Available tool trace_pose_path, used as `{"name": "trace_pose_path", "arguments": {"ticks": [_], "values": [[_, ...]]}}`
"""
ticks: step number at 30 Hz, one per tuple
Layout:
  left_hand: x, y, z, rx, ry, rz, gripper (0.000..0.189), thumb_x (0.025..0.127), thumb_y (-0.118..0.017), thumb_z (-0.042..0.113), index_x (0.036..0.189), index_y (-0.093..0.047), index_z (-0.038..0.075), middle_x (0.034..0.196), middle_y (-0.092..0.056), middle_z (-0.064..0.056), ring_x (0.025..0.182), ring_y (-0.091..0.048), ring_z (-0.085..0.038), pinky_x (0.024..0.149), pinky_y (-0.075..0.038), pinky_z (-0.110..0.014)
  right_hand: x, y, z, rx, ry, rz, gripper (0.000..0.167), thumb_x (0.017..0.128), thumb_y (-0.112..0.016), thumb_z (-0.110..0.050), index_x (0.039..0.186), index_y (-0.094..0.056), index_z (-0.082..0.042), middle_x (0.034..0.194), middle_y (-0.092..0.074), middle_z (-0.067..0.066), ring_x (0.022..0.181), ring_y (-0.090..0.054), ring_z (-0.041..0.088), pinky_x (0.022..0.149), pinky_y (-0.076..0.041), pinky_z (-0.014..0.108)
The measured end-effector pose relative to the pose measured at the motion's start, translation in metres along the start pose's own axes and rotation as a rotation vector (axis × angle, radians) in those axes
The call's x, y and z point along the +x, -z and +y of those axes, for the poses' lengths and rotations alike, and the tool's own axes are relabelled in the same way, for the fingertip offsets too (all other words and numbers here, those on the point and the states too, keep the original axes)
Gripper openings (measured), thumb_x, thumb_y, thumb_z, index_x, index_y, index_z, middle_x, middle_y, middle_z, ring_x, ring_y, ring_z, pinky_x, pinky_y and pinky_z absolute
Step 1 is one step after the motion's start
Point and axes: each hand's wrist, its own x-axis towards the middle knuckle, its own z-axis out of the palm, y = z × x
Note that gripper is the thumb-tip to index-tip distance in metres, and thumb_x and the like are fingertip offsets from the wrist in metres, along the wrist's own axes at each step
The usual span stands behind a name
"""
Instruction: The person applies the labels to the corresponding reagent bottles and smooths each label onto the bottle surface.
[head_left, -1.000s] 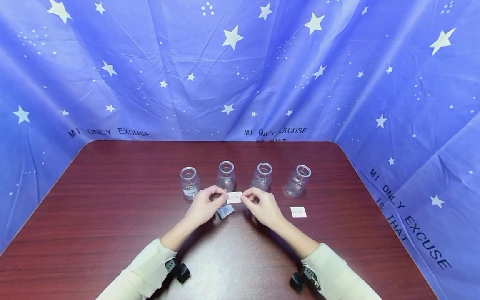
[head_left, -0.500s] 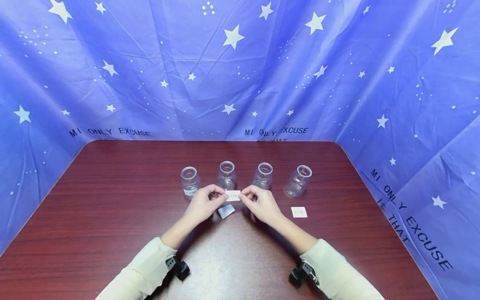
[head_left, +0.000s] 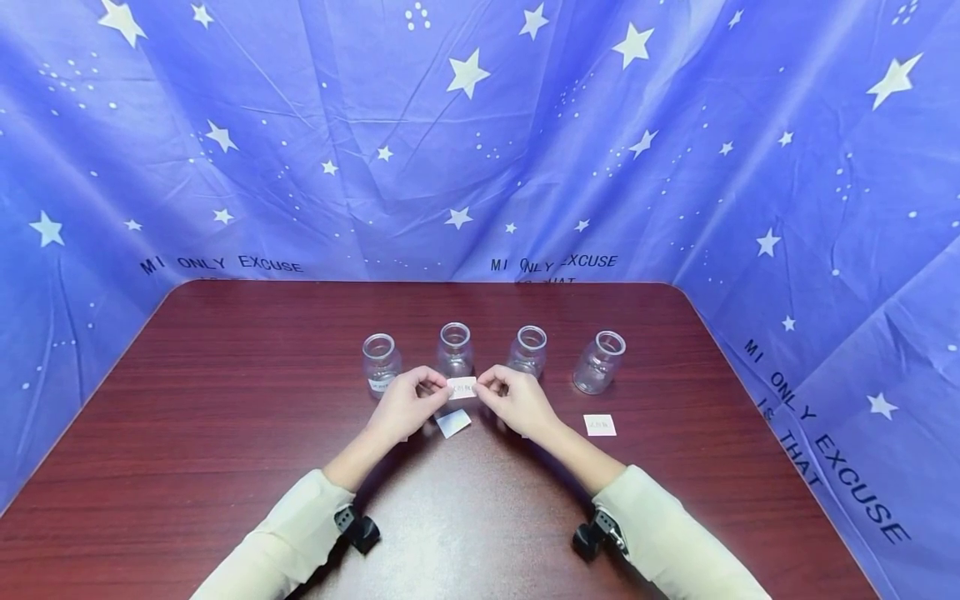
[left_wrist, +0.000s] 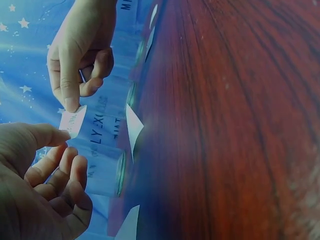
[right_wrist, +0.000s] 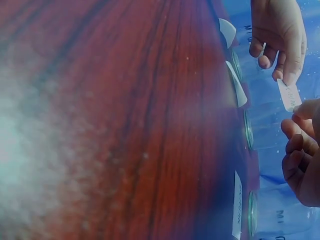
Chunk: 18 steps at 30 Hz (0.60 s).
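A small white label (head_left: 462, 387) with printed characters is stretched between both hands, just in front of the second glass jar from the left (head_left: 455, 346). My left hand (head_left: 408, 407) pinches its left end between thumb and forefinger. The right end is pinched the same way by my right hand (head_left: 519, 404). In the left wrist view the label (left_wrist: 73, 121) hangs above the table, its ends under the two thumbs. Leftmost stands a jar (head_left: 381, 358) bearing a white label low on its front. Below the hands lies a pale, slightly curled paper piece (head_left: 453, 423).
Two more clear jars, one behind the right hand (head_left: 531, 346) and one at the right end (head_left: 598, 362), complete the row. A printed white label (head_left: 599, 425) lies in front of the rightmost jar. Star-patterned blue cloth (head_left: 465, 150) hangs behind the dark red wooden table (head_left: 225, 417).
Both hands, with the label between them, have shifted slightly left and away from the body toward the second jar. The jars and the papers on the table have stayed put.
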Motion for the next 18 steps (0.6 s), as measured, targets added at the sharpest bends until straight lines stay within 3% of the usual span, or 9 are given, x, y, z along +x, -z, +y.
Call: {"name": "trace_pose_path", "arguments": {"ticks": [9,18], "values": [[0.004,0.0,0.001,0.055,0.013,0.009,0.008,0.081,-0.067,0.015,0.086,-0.064,0.01,0.076,-0.067,-0.001,0.061,-0.058,-0.006,0.06,-0.047,-0.021,0.007,-0.003,0.004,0.004,-0.004,-0.013,0.007,0.087,-0.063,-0.016,0.085,-0.065,-0.009,0.06,-0.059,-0.002,0.037,-0.044,0.0,0.046,-0.041,0.019],[0.006,0.001,0.004,0.18,0.002,0.044,0.008,0.082,-0.066,0.022,0.085,-0.064,0.014,0.074,-0.065,0.004,0.061,-0.056,-0.003,0.065,-0.046,-0.026,0.012,-0.006,0.006,-0.005,-0.014,-0.024,0.008,0.087,-0.063,-0.017,0.085,-0.065,-0.01,0.06,-0.06,-0.003,0.037,-0.044,0.001,0.044,-0.04,0.019]]}}
